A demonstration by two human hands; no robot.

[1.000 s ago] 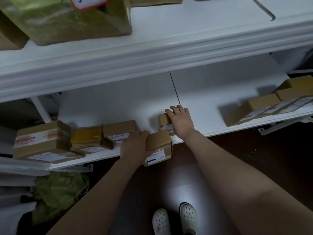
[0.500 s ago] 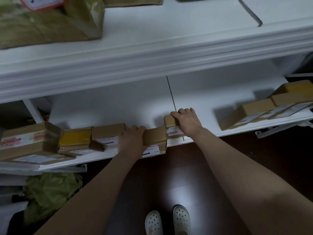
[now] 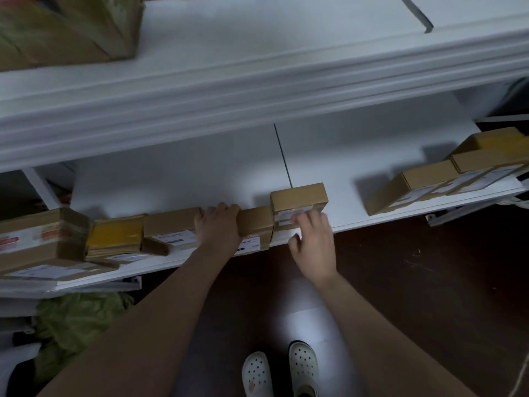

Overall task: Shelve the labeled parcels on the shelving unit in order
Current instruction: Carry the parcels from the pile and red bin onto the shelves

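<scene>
Parcels sit in a row along the front edge of the lower shelf.

Left hand: at that front edge, left of the shelf's seam. Fingers are curled over the top of the small box, gripping it. The small box rests on the shelf with its label facing out.

Tall box: on the shelf at the near end of the seam, hard against the small box's right side, label facing out.

Right hand: just off the shelf's front edge, before the tall box. Fingers are loosely spread and blurred, with the tips at the label. Cannot tell whether they touch. It holds nothing.

Toward the shelf's left end: flat box against the left hand, then a yellow packet, then a big box with red-marked tape.

Shelf's right end: leaning boxes in a row, well apart from the tall box.

Above the shelf: upper shelf, with a wrapped parcel on its left part.

Below the shelf: white shoes on a dark floor, and a green bag under the left end.
</scene>
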